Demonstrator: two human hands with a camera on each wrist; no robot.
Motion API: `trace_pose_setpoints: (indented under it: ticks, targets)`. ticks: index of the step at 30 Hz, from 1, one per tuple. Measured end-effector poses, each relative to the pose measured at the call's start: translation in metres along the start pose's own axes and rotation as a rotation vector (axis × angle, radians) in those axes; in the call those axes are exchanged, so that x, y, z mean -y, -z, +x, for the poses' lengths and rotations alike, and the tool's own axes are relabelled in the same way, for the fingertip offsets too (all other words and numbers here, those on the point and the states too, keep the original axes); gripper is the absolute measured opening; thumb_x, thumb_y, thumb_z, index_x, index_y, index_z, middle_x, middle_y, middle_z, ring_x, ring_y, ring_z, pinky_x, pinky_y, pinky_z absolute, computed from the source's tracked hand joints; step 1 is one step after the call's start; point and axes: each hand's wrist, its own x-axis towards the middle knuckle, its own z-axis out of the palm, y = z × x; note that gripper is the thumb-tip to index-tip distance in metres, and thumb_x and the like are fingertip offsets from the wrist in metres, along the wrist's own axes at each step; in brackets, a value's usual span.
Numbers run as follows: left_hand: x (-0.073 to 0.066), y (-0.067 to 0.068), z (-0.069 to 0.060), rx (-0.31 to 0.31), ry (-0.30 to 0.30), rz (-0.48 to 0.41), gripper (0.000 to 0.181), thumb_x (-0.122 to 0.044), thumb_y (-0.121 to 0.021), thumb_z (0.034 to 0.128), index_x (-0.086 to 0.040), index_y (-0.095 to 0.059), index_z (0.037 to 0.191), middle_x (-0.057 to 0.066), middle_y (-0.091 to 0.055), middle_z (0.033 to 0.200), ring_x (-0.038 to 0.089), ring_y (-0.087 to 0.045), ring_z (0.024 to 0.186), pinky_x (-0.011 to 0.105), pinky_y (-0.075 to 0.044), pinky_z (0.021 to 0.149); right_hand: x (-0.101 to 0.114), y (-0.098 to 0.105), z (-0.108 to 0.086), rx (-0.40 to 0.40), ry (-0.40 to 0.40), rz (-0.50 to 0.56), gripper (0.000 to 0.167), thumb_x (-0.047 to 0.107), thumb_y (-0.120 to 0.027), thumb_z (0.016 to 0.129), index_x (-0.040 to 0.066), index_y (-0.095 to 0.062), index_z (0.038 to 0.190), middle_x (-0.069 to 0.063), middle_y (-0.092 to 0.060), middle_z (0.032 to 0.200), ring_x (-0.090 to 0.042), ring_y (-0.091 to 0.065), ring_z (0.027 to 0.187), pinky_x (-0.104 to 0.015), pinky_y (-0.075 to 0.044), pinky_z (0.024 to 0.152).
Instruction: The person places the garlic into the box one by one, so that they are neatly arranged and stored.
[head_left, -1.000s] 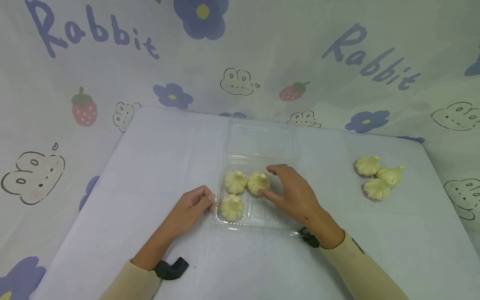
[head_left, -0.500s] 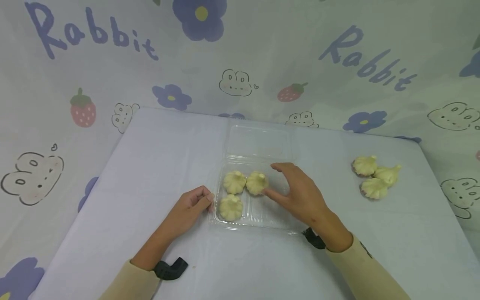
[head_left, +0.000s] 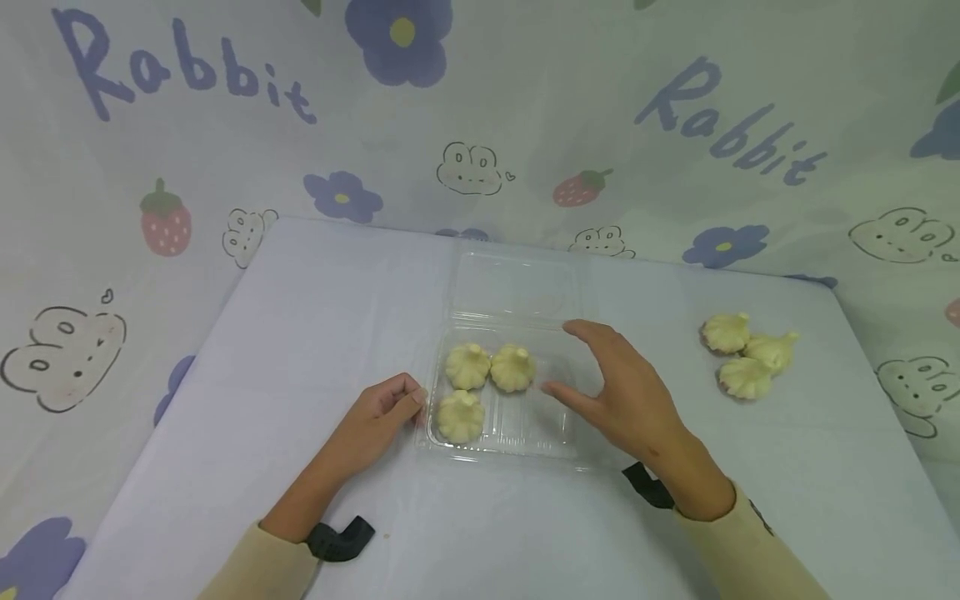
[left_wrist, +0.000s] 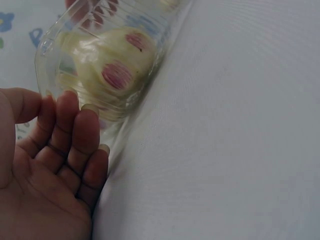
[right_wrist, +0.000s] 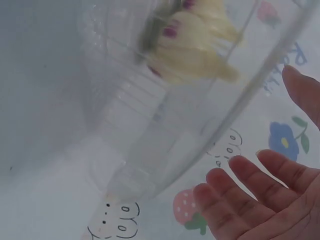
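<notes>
A clear plastic clamshell box stands on the table with its lid folded back. Three pale garlic bulbs sit inside: a back-left bulb, a second bulb to its right and a front-left bulb. My left hand pinches the box's left rim between thumb and fingertips; in the left wrist view, a purple-marked garlic bulb shows through the wall beside them. Over the box's right side hovers my right hand, thumb and fingers spread, holding nothing, apart from the bulbs.
Three more garlic bulbs lie bunched together at the table's right. A white cloth covers the table. Behind it hangs a fabric backdrop printed with rabbits, flowers and strawberries.
My right hand has moved off the back-right garlic bulb in the box, going right with its fingers spreading. That bulb stays in place. My left hand has kept its place at the rim.
</notes>
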Motion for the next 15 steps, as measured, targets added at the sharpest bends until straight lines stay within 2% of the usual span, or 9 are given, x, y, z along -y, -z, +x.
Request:
trace_pose_setpoints:
  ticks: [15]
  targets:
    - [0.004,0.0,0.001,-0.001,-0.028,-0.005,0.027,-0.023,-0.054,0.1112,-0.005,-0.061,0.092,0.007,-0.062,0.084,0.024,-0.054,0.083,0.03,-0.045,0.075,-0.015,0.028,-0.022,-0.052,-0.033,-0.061,0.086,0.032,-0.091,0.082,0.007,-0.048,0.152,-0.011,-0.048,0.157,-0.034,-0.045,0.143,-0.057,-0.042,0.108]
